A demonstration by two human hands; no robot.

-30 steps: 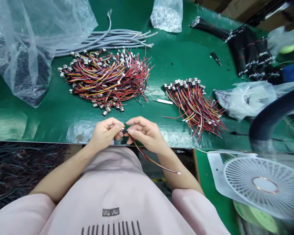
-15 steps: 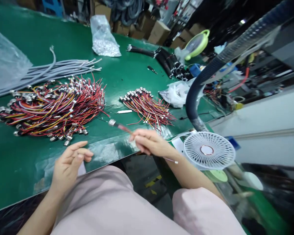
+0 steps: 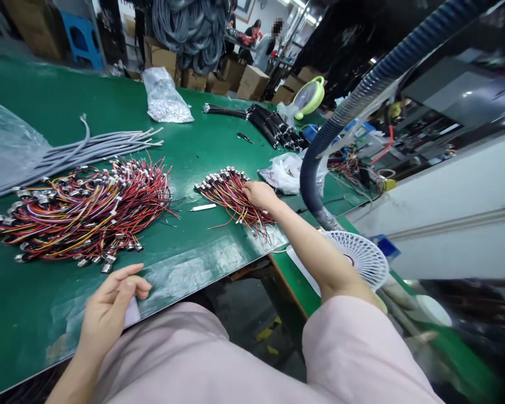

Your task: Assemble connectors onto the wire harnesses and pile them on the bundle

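My right hand (image 3: 261, 195) reaches onto the smaller pile of wired connectors (image 3: 227, 188), which have metal ends and red, yellow, white and black wires. Its fingers are curled and their tips lie among the wires, so what they grip is hidden. My left hand (image 3: 111, 306) hovers at the table's near edge, fingers loosely bent and apart, holding nothing. Beyond it lies the larger heap of wired connectors (image 3: 79, 210). A white pen-like stick (image 3: 203, 207) rests between the two piles.
Grey cables (image 3: 101, 145) lie partly under a plastic sheet (image 3: 8, 148) at left. Farther back are a bag of small parts (image 3: 166, 98) and black cable bundles (image 3: 269, 126). A ribbed hose (image 3: 340, 129) and white fan (image 3: 362, 261) stand at right. People sit in the background.
My right hand has moved forward from the table edge to the smaller pile, carrying a wired connector that no longer shows apart from the pile. The left hand stays near the edge.
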